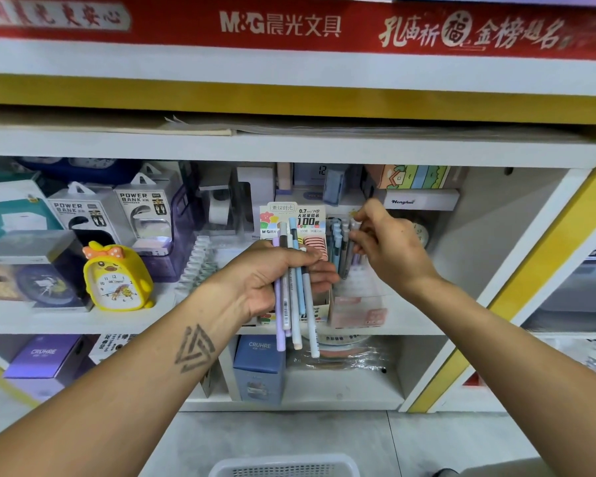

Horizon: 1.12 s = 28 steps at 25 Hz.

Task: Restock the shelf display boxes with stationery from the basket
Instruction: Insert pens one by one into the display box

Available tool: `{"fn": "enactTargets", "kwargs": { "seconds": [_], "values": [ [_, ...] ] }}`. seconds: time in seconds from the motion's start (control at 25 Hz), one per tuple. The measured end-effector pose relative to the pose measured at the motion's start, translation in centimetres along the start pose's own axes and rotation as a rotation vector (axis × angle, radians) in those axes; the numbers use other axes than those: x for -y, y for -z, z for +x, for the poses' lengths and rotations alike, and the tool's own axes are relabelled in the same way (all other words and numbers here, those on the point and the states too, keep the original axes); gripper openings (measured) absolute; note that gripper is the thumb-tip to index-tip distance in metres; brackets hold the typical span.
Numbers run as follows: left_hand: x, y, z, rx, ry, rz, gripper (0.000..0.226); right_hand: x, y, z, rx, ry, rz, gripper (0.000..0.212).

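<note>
My left hand (272, 277) grips a bundle of several pastel pens (295, 304), purple, white and blue, held upright in front of the middle shelf. Behind it stands a display box (291, 218) with a "0.7 HB 100" header card. To its right a second display box (356, 308) holds several upright pens (338, 242). My right hand (382, 242) reaches over this box, its fingertips pinching the top of a pen among them. A white mesh basket (284, 466) shows at the bottom edge, on the floor below the shelf.
A yellow duck alarm clock (116, 277) and power bank boxes (141, 208) stand left on the same shelf. A white Henghua box (417, 201) lies behind my right hand. Purple and blue CRUHRE boxes (258, 366) sit on the lower shelf. A shelf board runs just above.
</note>
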<state>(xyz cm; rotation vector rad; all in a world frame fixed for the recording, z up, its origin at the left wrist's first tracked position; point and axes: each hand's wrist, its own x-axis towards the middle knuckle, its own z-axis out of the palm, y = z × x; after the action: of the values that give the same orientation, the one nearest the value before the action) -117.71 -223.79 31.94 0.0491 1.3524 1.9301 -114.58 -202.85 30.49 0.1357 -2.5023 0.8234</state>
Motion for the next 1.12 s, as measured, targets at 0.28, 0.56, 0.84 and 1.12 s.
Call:
{"fn": "enactTargets", "kwargs": {
  "seconds": [0.28, 0.56, 0.84, 1.12],
  "values": [
    [-0.1, -0.2, -0.1, 0.007, -0.027, -0.022, 0.007, -0.3, -0.3, 0.1, 0.026, -0.002, -0.005, 0.021],
    [-0.2, -0.2, -0.2, 0.020, -0.034, -0.037, 0.009, -1.1, -0.2, 0.1, -0.008, -0.026, -0.032, 0.013],
    [-0.3, -0.5, 0.0, -0.011, -0.079, -0.108, 0.018, 2.0, 0.1, 0.2, -0.048, 0.014, -0.080, 0.010],
    [-0.6, -1.0, 0.7, -0.088, -0.155, -0.323, 0.020, 4.5, -0.1, -1.1, 0.401, -0.328, 0.543, 0.036]
  ]
}}
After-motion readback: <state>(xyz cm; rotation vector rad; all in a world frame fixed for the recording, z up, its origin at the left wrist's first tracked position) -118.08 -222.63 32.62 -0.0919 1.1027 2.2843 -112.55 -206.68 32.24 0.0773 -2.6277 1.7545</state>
